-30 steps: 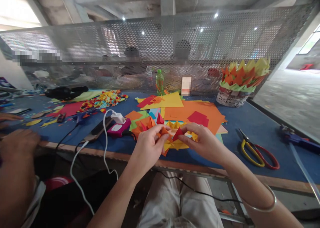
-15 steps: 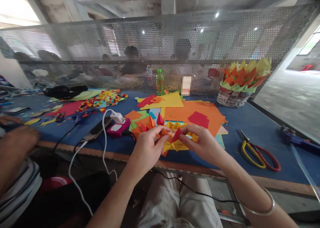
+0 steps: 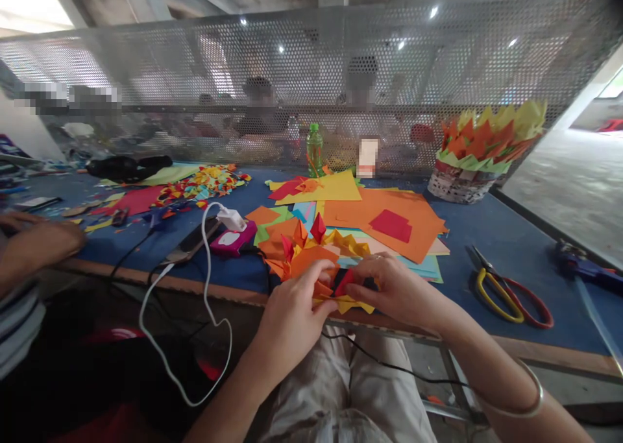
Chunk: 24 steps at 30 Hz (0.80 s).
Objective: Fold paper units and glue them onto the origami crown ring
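Observation:
My left hand (image 3: 294, 316) and my right hand (image 3: 394, 289) meet at the near edge of the blue table (image 3: 491, 235). Both pinch a folded paper piece (image 3: 341, 286) made of orange, red and yellow points. The left fingers curl over its orange part, the right fingers close on the red tip. Just behind it lie more folded orange and red points (image 3: 302, 242) and a yellow folded strip (image 3: 348, 242). Flat orange sheets (image 3: 384, 216) with a red square lie further back.
Yellow and red scissors (image 3: 506, 290) lie to the right, a blue tool (image 3: 586, 268) beyond them. A basket of folded paper (image 3: 479, 151) stands back right, a green bottle (image 3: 314, 148) by the mesh screen. Phone, pink power bank (image 3: 232, 242) and white cable lie left. Another person's hand (image 3: 43, 239) rests far left.
Both my hands have drawn the folded piece nearer to me, down to the table's front edge. The view has tilted a little. The other person's arm at left has pulled back.

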Tool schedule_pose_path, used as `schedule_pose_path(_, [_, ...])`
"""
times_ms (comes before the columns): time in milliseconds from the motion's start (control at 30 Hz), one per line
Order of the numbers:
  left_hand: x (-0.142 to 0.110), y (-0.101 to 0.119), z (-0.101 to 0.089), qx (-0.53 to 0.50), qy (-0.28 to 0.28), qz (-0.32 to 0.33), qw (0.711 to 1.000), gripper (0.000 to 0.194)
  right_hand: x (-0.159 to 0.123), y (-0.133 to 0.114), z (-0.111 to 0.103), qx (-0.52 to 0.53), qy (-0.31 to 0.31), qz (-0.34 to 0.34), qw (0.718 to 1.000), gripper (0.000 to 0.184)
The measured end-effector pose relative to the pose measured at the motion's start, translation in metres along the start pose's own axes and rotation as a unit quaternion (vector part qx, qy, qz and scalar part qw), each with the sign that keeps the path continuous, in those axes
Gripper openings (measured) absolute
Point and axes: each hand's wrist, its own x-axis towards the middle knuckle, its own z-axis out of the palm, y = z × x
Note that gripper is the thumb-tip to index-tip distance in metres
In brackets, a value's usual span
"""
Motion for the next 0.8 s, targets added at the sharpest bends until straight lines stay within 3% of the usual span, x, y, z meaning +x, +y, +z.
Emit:
schedule_pose_path(200, [-0.020, 0.004, 0.009, 0.091, 0.092, 0.033, 0.991, 0.050, 0.005, 0.004, 0.001, 0.012, -0.040, 0.021, 0.999, 0.023])
schedule_pose_path(333, [-0.039, 0.015, 0.011, 0.245, 0.209, 0.117, 0.939, 0.035, 0.008, 0.003, 0.000, 0.021, -0.065, 0.030, 0.997, 0.020])
schedule_pose_path(433, [-0.048, 0.020, 0.018, 0.308, 0.210, 0.146, 0.916, 0.028, 0.009, 0.000, -0.003, 0.028, -0.087, 0.033, 0.995, 0.020])
schedule_pose_path(533, [-0.052, 0.020, 0.030, 0.325, 0.196, 0.136, 0.915, 0.030, 0.010, -0.002, -0.006, 0.029, -0.106, 0.037, 0.993, 0.021])
schedule_pose_path(800, [-0.053, 0.015, 0.047, 0.288, 0.229, 0.138, 0.920, 0.025, 0.014, -0.005, -0.011, 0.028, -0.134, 0.036, 0.990, 0.019])
